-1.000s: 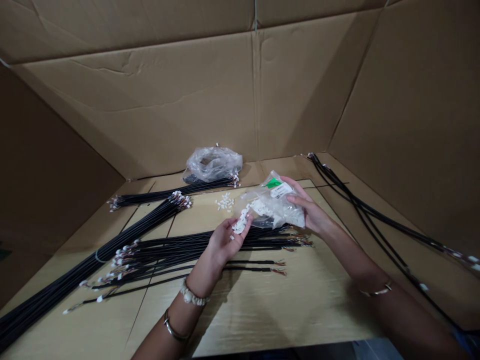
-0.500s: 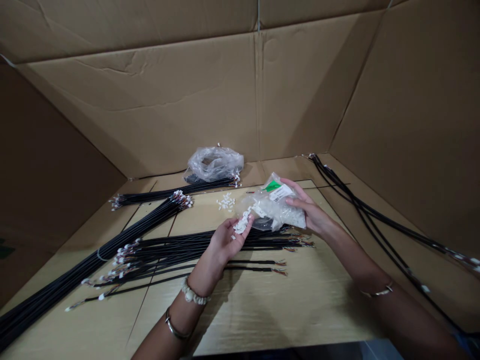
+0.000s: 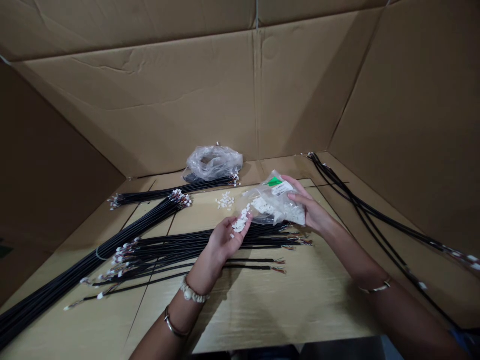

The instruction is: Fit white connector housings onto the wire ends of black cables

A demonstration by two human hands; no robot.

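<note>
My left hand [image 3: 228,240] is cupped palm up, with small white connectors [image 3: 241,221] lying in its palm and against its fingers. Beside it, my right hand [image 3: 309,207] grips a clear plastic bag [image 3: 288,207] by its right side. The bag has a green mark and a white label, and more white connectors are inside it. Its mouth is tilted toward my left palm. A small pile of white connectors [image 3: 225,200] lies on the table behind my left hand. Black cables [image 3: 172,247] with white plugs and bare coloured wire ends run beneath my hands.
A tied bundle of black cables [image 3: 75,270] crosses the left side. Another bundle [image 3: 168,188] lies at the back, by a crumpled plastic bag [image 3: 215,162]. Long black cables [image 3: 375,215] run down the right. Cardboard walls [image 3: 168,100] enclose the table [image 3: 292,310].
The bag has shifted slightly, and the white connectors inside it are spread differently near its mouth. My left hand still holds its connectors.
</note>
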